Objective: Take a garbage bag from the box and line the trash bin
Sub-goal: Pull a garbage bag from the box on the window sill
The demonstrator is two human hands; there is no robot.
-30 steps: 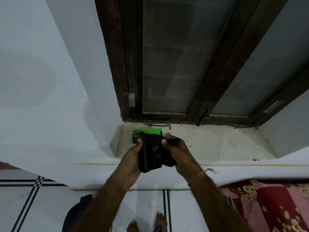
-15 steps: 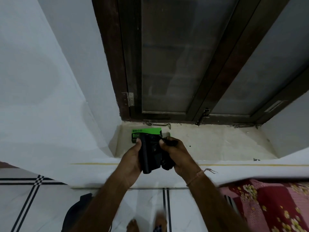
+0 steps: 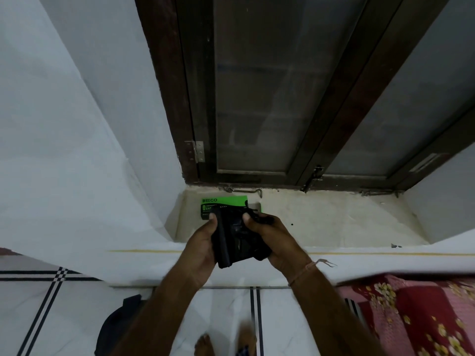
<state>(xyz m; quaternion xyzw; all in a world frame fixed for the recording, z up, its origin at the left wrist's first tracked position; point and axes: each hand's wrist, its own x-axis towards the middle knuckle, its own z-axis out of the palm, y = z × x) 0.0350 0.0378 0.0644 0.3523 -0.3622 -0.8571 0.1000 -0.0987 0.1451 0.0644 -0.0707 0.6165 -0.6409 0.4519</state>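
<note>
Holding: I had the garbage bag (image 3: 237, 237) clasped between both hands, above the front edge of the window ledge (image 3: 334, 222).
Left hand: my left hand (image 3: 200, 242) was curled around the bag's left side, thumb pressed on its top edge, fingers hidden behind it.
Right hand: my right hand (image 3: 272, 240) was closed on the bag's right side, thumb on top near the middle, the other fingers wrapped under and out of sight.
Bag position: it sat directly between my two palms, touching both, and covered the lower part of the box (image 3: 223, 202) lying behind it.
Box position: the box lay flat on the ledge near its left end, just in front of the window frame (image 3: 180, 98); I could not tell whether the bag touched it.
Count: one bag, one box, two hands in view; a dark rounded object (image 3: 115, 325) stood on the floor tiles (image 3: 226, 309) below my left forearm, too cut off for me to name.
Bag look: it was black, folded into a thick compact wad, with a rolled ridge along its left side and crumpled glossy folds on the right.
Box look: it was bright green with a dark panel and the word BECO printed at the top.
Wrist: a thin thread bracelet (image 3: 305, 271) circled my right wrist.
</note>
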